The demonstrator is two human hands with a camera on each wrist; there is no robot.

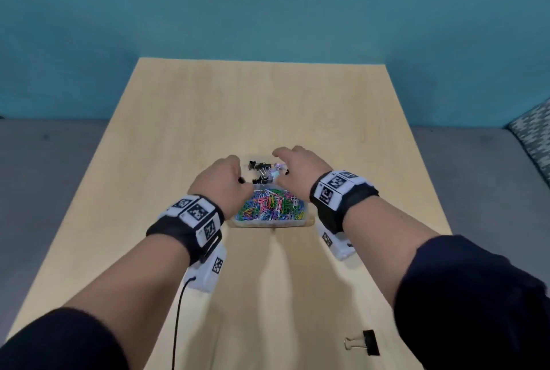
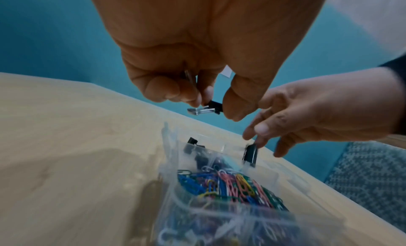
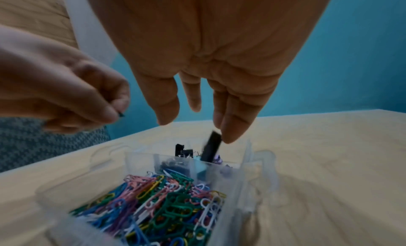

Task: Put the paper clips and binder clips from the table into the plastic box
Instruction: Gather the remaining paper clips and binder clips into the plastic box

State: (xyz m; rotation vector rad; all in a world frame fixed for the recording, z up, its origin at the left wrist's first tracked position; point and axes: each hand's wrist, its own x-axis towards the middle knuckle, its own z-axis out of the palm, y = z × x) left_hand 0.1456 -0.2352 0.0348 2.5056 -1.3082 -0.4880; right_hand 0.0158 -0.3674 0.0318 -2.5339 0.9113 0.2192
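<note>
Mid-frame, the left hand [image 2: 197,62] pinches a small black binder clip [image 2: 214,105] above the clear plastic box [image 1: 269,222] of coloured paper clips [image 1: 269,206]. The right hand [image 3: 208,67], fingers straight, touches another black clip [image 3: 212,148] over the box's far compartment. Lower right, a third black binder clip [image 1: 370,342] lies on the pale wooden table [image 1: 268,107].

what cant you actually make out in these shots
- Head view: the left hand covers what it pinches; only a dark tip shows.
- Right wrist view: the black binder clip below the right hand is motion-blurred, so released or touching is unclear.
- Left wrist view: the plastic box near wall is smeared.
- Head view: the binder clips in the far compartment are too small to count.
</note>
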